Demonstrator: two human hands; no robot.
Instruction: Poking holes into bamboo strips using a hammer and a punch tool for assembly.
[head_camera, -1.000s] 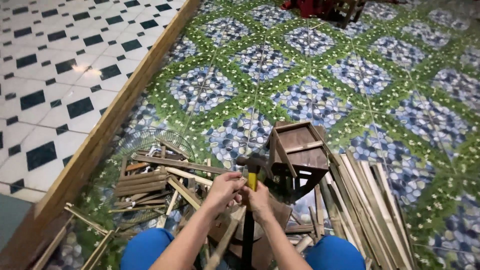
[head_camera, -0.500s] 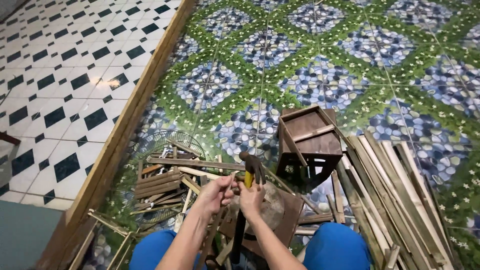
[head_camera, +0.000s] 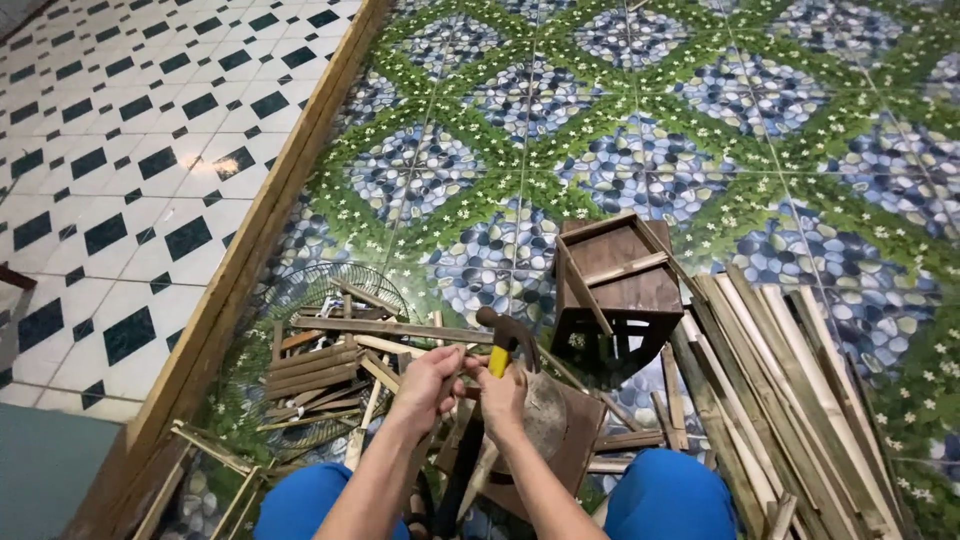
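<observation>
Hammer (head_camera: 503, 345): dark metal head, yellow neck, handle mostly hidden, near centre of the scene above the knees. Long axis roughly upright, head at far end, tipped slightly left. Left hand (head_camera: 428, 388) pinches something small just left of it, can't tell what. Right hand (head_camera: 503, 400) wraps the handle. Wooden stool (head_camera: 615, 285) lies right, bamboo strips (head_camera: 790, 390) further right.

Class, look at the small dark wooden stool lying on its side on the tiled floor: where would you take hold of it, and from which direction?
Grip the pale crossbar on the wooden stool, coming down from above. The stool lies tipped over with its open frame facing up, so that bar is exposed with room for fingers around it.
</observation>
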